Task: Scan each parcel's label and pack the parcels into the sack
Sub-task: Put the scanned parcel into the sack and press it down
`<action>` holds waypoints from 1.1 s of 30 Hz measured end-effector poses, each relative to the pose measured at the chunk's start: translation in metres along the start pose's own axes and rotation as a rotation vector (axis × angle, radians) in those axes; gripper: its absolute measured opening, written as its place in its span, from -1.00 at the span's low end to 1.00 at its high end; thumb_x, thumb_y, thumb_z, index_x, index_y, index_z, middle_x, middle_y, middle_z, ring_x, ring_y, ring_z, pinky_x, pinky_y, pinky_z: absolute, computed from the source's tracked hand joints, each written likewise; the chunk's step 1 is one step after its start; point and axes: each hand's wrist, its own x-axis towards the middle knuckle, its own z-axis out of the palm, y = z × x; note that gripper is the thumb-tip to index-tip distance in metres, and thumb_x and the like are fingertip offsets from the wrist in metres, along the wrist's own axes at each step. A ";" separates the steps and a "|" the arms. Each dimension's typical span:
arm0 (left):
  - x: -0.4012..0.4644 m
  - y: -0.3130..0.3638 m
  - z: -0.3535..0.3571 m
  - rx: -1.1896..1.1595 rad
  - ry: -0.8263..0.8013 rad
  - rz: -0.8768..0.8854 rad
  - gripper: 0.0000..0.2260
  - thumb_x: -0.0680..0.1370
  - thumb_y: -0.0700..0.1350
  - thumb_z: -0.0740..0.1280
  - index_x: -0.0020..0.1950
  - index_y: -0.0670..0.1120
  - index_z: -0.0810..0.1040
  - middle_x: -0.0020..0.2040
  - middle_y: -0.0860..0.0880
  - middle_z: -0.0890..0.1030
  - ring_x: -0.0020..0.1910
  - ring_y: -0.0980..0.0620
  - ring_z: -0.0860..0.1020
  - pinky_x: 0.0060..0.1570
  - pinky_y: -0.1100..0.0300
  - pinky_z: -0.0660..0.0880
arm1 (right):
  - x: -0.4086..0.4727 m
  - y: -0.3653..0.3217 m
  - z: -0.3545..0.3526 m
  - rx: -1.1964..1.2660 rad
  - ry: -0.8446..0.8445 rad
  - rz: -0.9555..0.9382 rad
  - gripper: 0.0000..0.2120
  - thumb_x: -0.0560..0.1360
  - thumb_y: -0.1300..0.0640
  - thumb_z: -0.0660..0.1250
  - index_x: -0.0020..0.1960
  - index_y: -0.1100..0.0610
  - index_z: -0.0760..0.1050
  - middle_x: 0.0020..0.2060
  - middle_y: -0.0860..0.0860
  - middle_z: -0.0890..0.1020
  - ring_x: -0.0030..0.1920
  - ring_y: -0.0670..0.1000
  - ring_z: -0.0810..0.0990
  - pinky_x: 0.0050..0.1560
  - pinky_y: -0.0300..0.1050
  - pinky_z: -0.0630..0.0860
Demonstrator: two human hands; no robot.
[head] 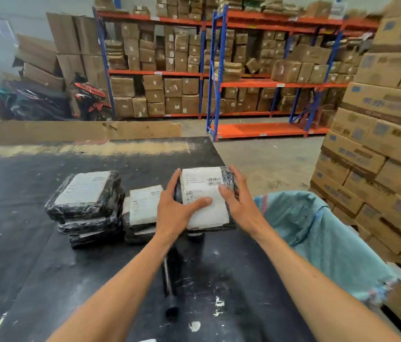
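A black-wrapped parcel with a white label facing up is held between both hands above the black table. My left hand grips its left side with the thumb across the label. My right hand grips its right edge. Left of it lies a lower stack of labelled parcels, and further left a taller stack of three. The light blue woven sack hangs open at the table's right edge. A black scanner lies on the table beneath my arms, partly hidden by the held parcel.
Stacked cardboard cartons rise close on the right behind the sack. A cardboard sheet stands along the table's far edge. Orange and blue racks full of boxes and a parked motorbike are at the back.
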 end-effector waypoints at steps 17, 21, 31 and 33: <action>0.042 -0.083 0.275 0.531 -0.347 -0.190 -0.35 0.64 0.31 0.02 0.66 0.06 0.04 0.51 -0.19 0.28 0.51 -0.19 0.24 0.51 -0.12 0.19 | 0.032 0.216 -0.248 -0.039 0.138 0.356 -0.40 0.64 0.11 0.43 0.63 0.02 0.32 0.37 -0.02 0.51 0.31 -0.04 0.51 0.25 -0.23 0.41; 0.063 -0.106 0.290 0.745 -0.443 -0.087 -0.33 0.67 0.25 0.06 0.68 -0.06 -0.04 0.66 -0.18 -0.12 0.64 -0.13 -0.13 0.59 -0.04 -0.20 | 0.025 0.273 -0.255 -0.077 0.053 0.463 -0.37 0.62 0.03 0.48 0.62 -0.09 0.33 0.36 -0.08 0.55 0.33 -0.05 0.53 0.34 -0.18 0.42; 0.074 -0.143 0.307 0.912 -0.448 -0.009 -0.33 0.72 0.10 0.03 0.63 -0.26 -0.19 0.63 -0.19 -0.27 0.63 -0.05 -0.23 0.60 0.06 -0.19 | 0.040 0.396 -0.197 -0.036 -0.132 0.670 -0.28 0.55 -0.02 0.55 0.63 -0.13 0.35 0.38 -0.07 0.60 0.35 -0.04 0.54 0.32 -0.18 0.41; 0.074 -0.146 0.307 0.960 -0.448 -0.003 -0.33 0.70 0.13 -0.04 0.63 -0.25 -0.18 0.64 -0.20 -0.27 0.63 -0.08 -0.24 0.60 0.01 -0.22 | 0.047 0.411 -0.182 -0.029 -0.158 0.686 -0.26 0.53 -0.03 0.57 0.63 -0.11 0.35 0.34 -0.10 0.57 0.38 -0.04 0.52 0.35 -0.20 0.38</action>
